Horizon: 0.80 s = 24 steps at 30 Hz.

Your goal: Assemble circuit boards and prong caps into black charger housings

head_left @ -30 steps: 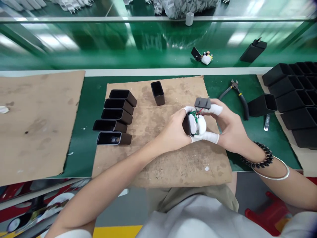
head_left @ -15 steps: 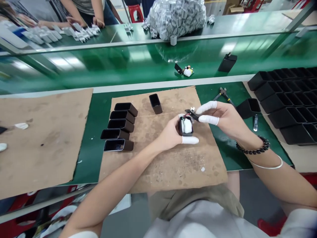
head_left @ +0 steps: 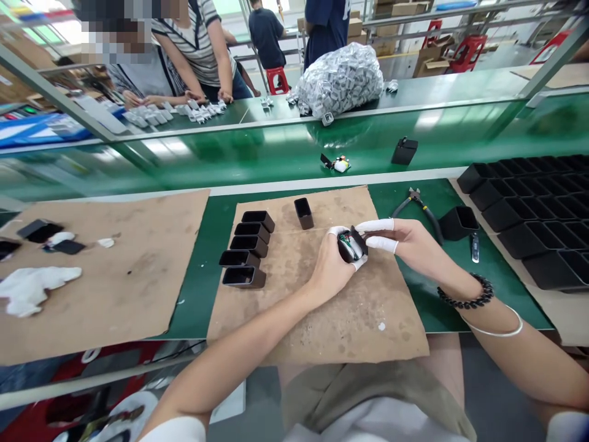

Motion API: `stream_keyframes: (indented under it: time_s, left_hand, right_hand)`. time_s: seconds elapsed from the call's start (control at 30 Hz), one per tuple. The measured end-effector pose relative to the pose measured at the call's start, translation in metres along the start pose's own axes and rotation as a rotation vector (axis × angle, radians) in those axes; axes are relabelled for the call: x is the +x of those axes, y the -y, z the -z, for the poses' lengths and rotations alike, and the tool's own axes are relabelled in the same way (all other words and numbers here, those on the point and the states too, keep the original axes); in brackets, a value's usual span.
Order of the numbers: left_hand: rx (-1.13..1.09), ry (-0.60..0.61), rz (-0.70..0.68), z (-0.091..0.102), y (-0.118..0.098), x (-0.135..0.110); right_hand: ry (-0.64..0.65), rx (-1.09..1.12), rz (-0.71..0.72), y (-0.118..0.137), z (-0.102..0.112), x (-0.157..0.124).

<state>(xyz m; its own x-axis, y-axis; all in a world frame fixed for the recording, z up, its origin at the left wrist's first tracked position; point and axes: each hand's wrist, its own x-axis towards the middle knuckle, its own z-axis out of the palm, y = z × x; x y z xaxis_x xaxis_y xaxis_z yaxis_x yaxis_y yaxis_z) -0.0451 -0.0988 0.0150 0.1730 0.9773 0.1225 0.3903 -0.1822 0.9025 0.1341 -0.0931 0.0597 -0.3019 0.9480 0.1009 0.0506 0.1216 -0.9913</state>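
My left hand point(head_left: 329, 267) wraps around a small black plastic case point(head_left: 341, 250), with white finger covers on its fingertips. Inside the case I see green circuit board, wires and something white. At the right of its mouth, my right hand point(head_left: 409, 242) pinches a flat black cover point(head_left: 359, 240) between covered thumb and finger; the cover is tilted over the opening. Both hands are above a brown cardboard sheet point(head_left: 313, 331). Left of them, several open black cases point(head_left: 256, 278) lie in a column, and a single open case point(head_left: 307, 222) stands farther back.
Cutting pliers point(head_left: 430, 218), a black case point(head_left: 453, 224) and a small knife point(head_left: 475, 247) lie at right, beside rows of black cases point(head_left: 543, 270). On the green ledge are a circuit assembly point(head_left: 340, 164) and a closed case point(head_left: 405, 151). A bag of grey parts point(head_left: 340, 80) and co-workers are beyond.
The cover has come down from above the case to its mouth, following my right hand. The white block inside shows less now. My view has tilted up and shifted left.
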Motion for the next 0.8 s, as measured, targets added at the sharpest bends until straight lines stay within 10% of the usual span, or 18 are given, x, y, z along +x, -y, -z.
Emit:
stream_keyframes:
  time_s: [0.47, 0.8]
  left_hand:
    - [0.027, 0.014, -0.159, -0.007, 0.012, -0.005]
    - [-0.015, 0.004, -0.028, -0.004, 0.01, -0.005]
  right_hand:
    - [-0.112, -0.826, 0.293, -0.001, -0.015, -0.008]
    - [-0.263, -0.483, 0.236, -0.038, -0.034, -0.009]
